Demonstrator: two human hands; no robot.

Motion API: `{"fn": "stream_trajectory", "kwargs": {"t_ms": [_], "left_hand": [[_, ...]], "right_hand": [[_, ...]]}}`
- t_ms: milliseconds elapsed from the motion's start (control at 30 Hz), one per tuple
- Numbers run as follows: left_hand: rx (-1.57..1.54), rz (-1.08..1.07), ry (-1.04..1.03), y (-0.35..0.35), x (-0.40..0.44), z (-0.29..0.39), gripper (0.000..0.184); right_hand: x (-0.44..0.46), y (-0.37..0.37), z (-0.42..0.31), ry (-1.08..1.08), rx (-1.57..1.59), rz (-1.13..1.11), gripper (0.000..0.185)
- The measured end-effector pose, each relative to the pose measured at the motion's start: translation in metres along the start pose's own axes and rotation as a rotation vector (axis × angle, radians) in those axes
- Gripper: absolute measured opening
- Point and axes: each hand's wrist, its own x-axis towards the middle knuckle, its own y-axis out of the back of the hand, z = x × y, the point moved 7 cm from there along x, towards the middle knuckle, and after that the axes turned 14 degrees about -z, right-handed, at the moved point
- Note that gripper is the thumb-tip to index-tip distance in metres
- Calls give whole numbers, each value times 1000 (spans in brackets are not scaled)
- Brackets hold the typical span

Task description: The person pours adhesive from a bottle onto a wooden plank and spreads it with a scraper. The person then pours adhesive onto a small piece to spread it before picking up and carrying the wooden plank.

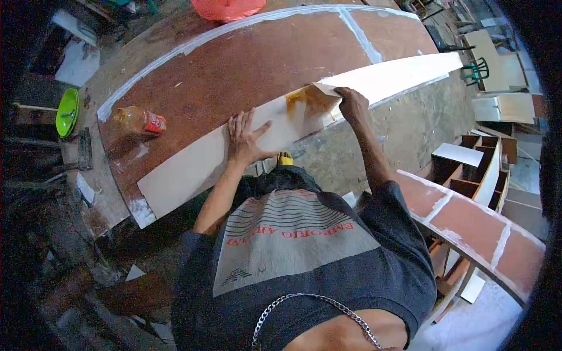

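A long pale strip lies along the near edge of a brown board with white bands. My left hand rests on the strip with its fingers spread, holding nothing. Amber liquid is smeared on the strip between my hands. Closed round a small thin flat piece, my right hand is at the right side of the smear. A bottle with a red label lies on the brown board at the left, with amber contents.
A red plastic bag sits at the board's far edge. A green basin is at the far left. On the right are another brown board, a wooden shelf frame and a green chair.
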Motion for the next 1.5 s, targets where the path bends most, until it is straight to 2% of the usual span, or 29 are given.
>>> {"fn": "stream_trajectory", "kwargs": {"t_ms": [167,233,300,400,533,700,767,833,867,900,967,1000,1100,1333,1433,1500], "left_hand": [[-17,-5,7,-8,0,-4,90],[-38,-7,15,-6,-1,-4,90],[-53,-13,12,-8,-4,-4,90],[-51,23,6,-5,-4,-3,89],[-23,-13,16,-4,-2,-2,88],[-13,17,-9,2,-1,2,88],[14,31,-13,-1,-2,1,90],[28,9,-33,-10,-9,-2,91],[36,21,-25,-9,-1,-4,92],[44,48,-5,-2,11,-11,92],[-22,-14,17,-5,-2,-7,97],[-65,9,-6,2,-10,-7,105],[26,-92,25,1,-15,-16,112],[33,-54,-72,5,-36,-24,110],[31,10,-112,8,-40,-24,110],[25,-89,-87,4,-37,-29,110]], "right_hand": [[27,-2,-17,48,8,-18,29],[29,-2,-38,68,-71,-205,32],[28,-7,-40,142,-46,-196,32],[33,-10,-45,268,-96,-388,33],[15,-7,-29,371,-222,-448,35],[-29,-3,-1,317,-185,-540,37],[-57,-26,22,255,-197,-670,37],[-99,-84,67,283,-101,-701,31],[-103,-80,62,206,-15,-670,31],[-102,-19,13,224,201,-585,17],[-94,1,-6,260,546,-434,14],[-92,25,-33,249,668,-363,14],[-70,45,-63,329,806,-291,12],[-42,31,-83,326,916,-237,13],[-39,20,-98,351,772,-257,14],[-37,18,-113,433,666,-199,16]]}}
